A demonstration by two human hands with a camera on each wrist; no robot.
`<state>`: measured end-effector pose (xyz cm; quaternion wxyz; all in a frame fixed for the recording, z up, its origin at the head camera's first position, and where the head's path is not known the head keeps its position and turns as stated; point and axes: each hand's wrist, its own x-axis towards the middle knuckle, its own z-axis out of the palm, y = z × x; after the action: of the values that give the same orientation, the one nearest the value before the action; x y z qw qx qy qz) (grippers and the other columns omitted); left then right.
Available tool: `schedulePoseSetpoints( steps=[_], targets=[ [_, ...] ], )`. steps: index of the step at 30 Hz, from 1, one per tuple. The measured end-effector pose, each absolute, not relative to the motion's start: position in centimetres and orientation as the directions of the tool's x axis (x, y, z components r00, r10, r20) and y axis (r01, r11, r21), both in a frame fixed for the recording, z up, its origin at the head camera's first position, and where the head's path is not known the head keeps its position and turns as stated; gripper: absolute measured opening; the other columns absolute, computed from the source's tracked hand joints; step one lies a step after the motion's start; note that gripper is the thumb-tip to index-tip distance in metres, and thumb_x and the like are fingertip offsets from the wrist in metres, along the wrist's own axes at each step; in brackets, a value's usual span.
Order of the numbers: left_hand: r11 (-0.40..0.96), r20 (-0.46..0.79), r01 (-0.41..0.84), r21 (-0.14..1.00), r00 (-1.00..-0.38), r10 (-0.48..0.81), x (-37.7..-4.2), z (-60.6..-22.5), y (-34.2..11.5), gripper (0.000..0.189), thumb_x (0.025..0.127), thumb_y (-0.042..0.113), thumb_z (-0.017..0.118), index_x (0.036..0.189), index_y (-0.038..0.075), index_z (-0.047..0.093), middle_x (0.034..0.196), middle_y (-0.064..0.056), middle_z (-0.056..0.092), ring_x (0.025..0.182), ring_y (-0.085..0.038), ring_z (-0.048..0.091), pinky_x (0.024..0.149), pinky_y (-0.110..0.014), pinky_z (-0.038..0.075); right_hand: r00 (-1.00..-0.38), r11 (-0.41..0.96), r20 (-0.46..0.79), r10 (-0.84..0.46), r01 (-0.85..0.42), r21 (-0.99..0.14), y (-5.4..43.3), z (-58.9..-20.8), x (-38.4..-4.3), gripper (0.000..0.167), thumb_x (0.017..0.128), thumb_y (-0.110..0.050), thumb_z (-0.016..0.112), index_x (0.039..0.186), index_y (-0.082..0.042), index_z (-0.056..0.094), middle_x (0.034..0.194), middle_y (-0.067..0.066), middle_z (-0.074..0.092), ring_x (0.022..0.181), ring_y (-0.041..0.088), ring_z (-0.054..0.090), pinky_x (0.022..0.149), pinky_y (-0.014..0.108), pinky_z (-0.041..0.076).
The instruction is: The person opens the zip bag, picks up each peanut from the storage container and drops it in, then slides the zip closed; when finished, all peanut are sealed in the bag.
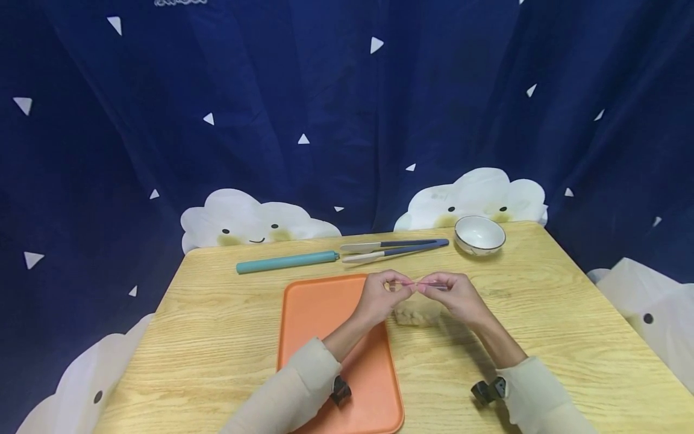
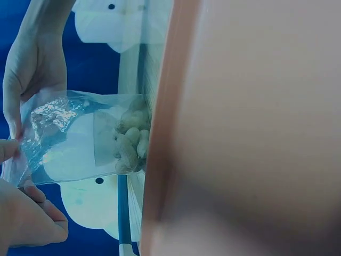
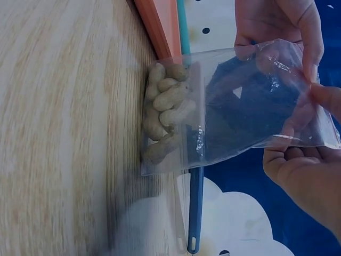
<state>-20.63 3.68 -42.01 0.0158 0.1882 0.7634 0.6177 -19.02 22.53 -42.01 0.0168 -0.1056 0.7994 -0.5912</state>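
A clear plastic zip bag hangs upright between my hands, its top edge a pink line in the head view. Several peanuts in their shells lie at its bottom, close over the table beside the tray's right edge. My left hand pinches the top edge between thumb and fingers on the left side. Opposite it, my right hand pinches the same edge, the fingertips of both nearly meeting at the middle. Part of the top edge is hidden behind the fingers.
An orange tray lies under my left forearm. Behind it are a teal stick-shaped object and blue-and-cream tongs. A white bowl with a dark rim stands at the back right of the wooden table.
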Motion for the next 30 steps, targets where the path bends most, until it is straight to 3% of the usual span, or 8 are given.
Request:
schedulePoseSetpoints(
  steps=[9, 20, 27, 30],
  targets=[
    [0.237, 0.206, 0.285, 0.929, -0.928, 0.31, -20.5, -41.7, 4.0, 0.01, 0.085, 0.019, 0.071, 0.088, 0.009, 0.074, 0.084, -0.002, 0.069, 0.075, -0.005, 0.049, 0.067, -0.02, 0.041, -0.981, 0.317, 0.107, -0.163, -0.155, -0.936, 22.3, -41.6, -18.8, 0.027, 0.089, -0.021, 0.067, 0.099, 0.004, 0.068, 0.096, 0.014, 0.072, 0.085, 0.004, 0.066, 0.076, 0.022, 0.051],
    [0.317, 0.242, 0.348, 0.882, -0.913, 0.329, -20.6, -41.3, 3.6, 0.009, 0.085, 0.019, 0.071, 0.088, 0.011, 0.074, 0.085, 0.0, 0.069, 0.071, -0.005, 0.048, 0.063, -0.019, 0.041, -0.988, 0.369, 0.08, -0.13, -0.123, -0.921, 22.6, -41.1, -18.6, 0.028, 0.089, -0.024, 0.067, 0.101, 0.001, 0.07, 0.099, 0.013, 0.072, 0.087, -0.001, 0.065, 0.08, 0.02, 0.049],
    [0.337, 0.244, 0.356, 0.872, -0.912, 0.331, -20.6, -41.2, 2.8, 0.008, 0.084, 0.019, 0.072, 0.088, 0.012, 0.076, 0.084, 0.0, 0.069, 0.07, -0.007, 0.048, 0.061, -0.019, 0.04, -0.986, 0.388, 0.098, -0.133, -0.142, -0.911, 23.2, -41.1, -18.6, 0.026, 0.087, -0.022, 0.069, 0.096, 0.003, 0.07, 0.084, 0.001, 0.07, 0.069, 0.002, 0.056, 0.061, 0.021, 0.045],
    [0.35, 0.227, 0.344, 0.872, -0.915, 0.334, -20.6, -41.2, 2.3, 0.007, 0.085, 0.019, 0.072, 0.088, 0.013, 0.076, 0.083, 0.001, 0.068, 0.072, -0.009, 0.048, 0.061, -0.019, 0.039, -0.985, 0.389, 0.091, -0.144, -0.141, -0.91, 23.6, -40.9, -18.5, 0.025, 0.089, -0.02, 0.067, 0.097, 0.003, 0.069, 0.082, -0.001, 0.068, 0.067, 0.003, 0.053, 0.058, 0.021, 0.044]
  ],
)
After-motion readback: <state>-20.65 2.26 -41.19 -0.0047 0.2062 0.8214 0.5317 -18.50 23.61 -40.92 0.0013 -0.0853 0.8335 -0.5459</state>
